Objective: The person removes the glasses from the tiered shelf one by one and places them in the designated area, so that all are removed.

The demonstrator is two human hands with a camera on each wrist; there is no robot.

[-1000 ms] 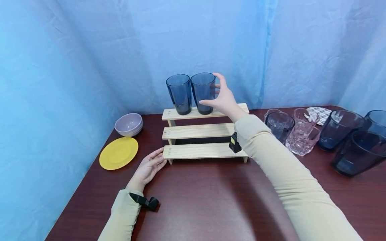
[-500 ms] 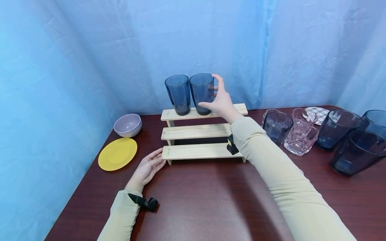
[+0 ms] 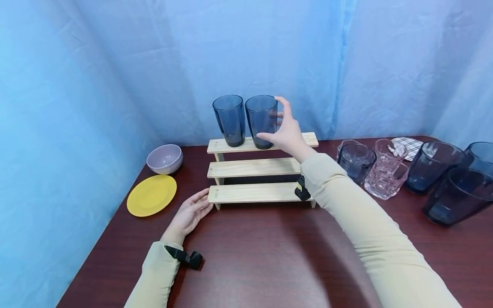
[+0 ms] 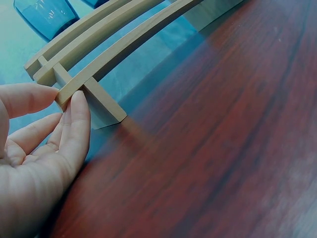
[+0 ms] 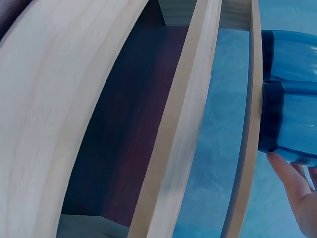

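Note:
A three-tier wooden stand [image 3: 250,193] is on the dark red table. On its top tier two tall blue glasses stand side by side, the left glass [image 3: 228,122] upright and untouched. My right hand [image 3: 291,133] grips the right glass [image 3: 259,124] from its right side, thumb in front and fingers round the far side, partly seen through the glass. In the right wrist view, the thumb lies low on that glass [image 5: 299,121], near its base. My left hand [image 3: 189,215] pinches the left end of the bottom tier; the left wrist view shows thumb and fingers on the wood [image 4: 74,84].
A lilac bowl [image 3: 164,158] and a yellow plate [image 3: 152,195] lie on the left. To the right are a small dark glass [image 3: 356,164], clear glasses [image 3: 387,182], several large blue glasses [image 3: 458,199] and a checked cloth [image 3: 414,144]. Blue curtains [image 3: 185,55] hang behind.
The right glass has shifted slightly right and down, nearer me, with my right hand on it; its gap from the left glass is a little wider. The left hand stays put.

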